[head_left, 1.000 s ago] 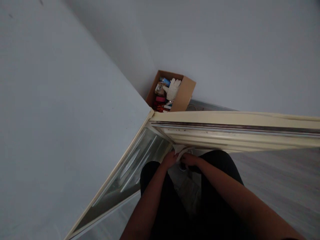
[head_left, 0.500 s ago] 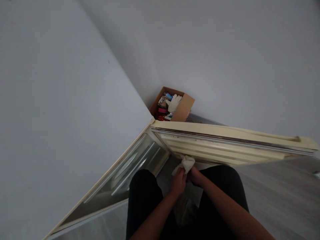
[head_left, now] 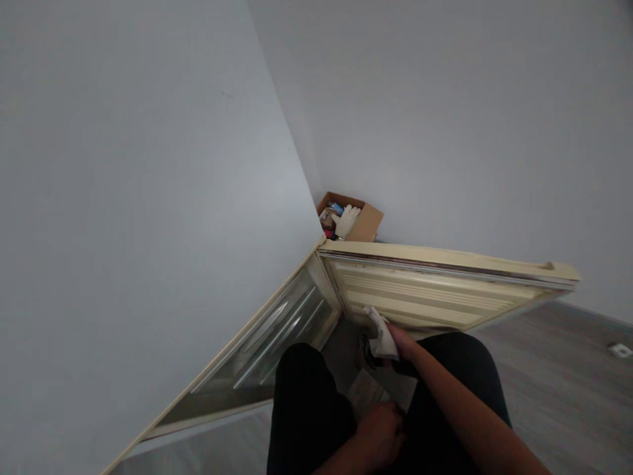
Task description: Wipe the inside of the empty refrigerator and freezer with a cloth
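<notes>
Cloth now in my right hand alone
My right hand (head_left: 401, 343) pinches the white cloth (head_left: 380, 338) against the cream door (head_left: 445, 297); my left hand (head_left: 380, 439) has dropped below the door, curled, grip unclear.

An open window sash (head_left: 445, 290) is seen projecting to the right from the room corner, with the glazed frame (head_left: 267, 343) running down to the left along the left wall (head_left: 123, 198). Behind the sash, in the corner on the floor, a cardboard box (head_left: 368, 224) is placed, with a glove (head_left: 346, 221) in it. A cloth (head_left: 382, 335) is held by the right hand (head_left: 403, 343) against the sash's lower edge, while the left hand (head_left: 380, 435) is positioned lower, between the knees, on a packet (head_left: 366, 392).
</notes>
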Demonstrator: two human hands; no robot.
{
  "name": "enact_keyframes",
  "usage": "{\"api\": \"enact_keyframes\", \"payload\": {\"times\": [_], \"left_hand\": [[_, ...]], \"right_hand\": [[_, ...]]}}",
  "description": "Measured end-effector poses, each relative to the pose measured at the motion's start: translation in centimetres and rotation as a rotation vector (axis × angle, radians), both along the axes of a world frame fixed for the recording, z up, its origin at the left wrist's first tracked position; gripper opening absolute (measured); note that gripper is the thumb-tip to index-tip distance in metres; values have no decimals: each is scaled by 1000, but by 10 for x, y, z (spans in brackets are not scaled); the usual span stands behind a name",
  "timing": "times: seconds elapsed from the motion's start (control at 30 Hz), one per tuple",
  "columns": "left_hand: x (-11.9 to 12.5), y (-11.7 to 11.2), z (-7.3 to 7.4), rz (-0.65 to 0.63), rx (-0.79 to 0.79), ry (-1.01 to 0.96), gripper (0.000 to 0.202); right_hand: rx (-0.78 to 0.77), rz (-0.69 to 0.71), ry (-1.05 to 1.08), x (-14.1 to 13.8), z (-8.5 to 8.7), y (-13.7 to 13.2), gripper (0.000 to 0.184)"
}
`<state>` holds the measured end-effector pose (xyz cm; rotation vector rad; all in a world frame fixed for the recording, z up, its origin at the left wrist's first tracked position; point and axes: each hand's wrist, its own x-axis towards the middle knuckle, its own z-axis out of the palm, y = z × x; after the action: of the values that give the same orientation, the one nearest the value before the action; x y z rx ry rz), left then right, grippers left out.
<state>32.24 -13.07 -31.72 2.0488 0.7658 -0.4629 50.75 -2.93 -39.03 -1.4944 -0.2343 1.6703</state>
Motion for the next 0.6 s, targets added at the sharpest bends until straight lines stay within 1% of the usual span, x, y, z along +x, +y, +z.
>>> {"api": "enact_keyframes", "payload": {"times": [0.07, 0.13, 0.2, 0.27, 0.33, 0.43, 0.47, 0.5, 0.53, 0.6], "left_hand": [[15, 4, -2, 51, 73, -26, 33], [34, 8, -5, 59, 115, -48, 37], [46, 13, -7, 33, 126, -55, 37], [46, 18, -7, -23, 98, -42, 31], [31, 25, -5, -73, 60, -31, 32], [-14, 40, 0, -108, 66, 16, 49], [-31, 44, 1, -136, 87, 85, 51], [-47, 48, 3, -173, 110, 144, 47], [-61, 51, 4, -190, 139, 151, 38], [-81, 55, 6, -147, 217, 137, 23]], "right_hand": [[-70, -71, -50, 13, -4, -6, 35], [-133, -112, -105, 21, -6, -15, 33], [-170, -145, -147, 25, -7, -26, 32], [-143, -202, -104, 23, -6, -36, 33], [-76, -275, -17, 20, -2, -41, 34], [7, -330, 77, 12, 4, -41, 39], [19, -334, 100, 9, 7, -39, 41], [28, -340, 132, 6, 10, -37, 43], [36, -345, 172, 2, 13, -34, 45], [44, -366, 244, -5, 21, -29, 46]]}}
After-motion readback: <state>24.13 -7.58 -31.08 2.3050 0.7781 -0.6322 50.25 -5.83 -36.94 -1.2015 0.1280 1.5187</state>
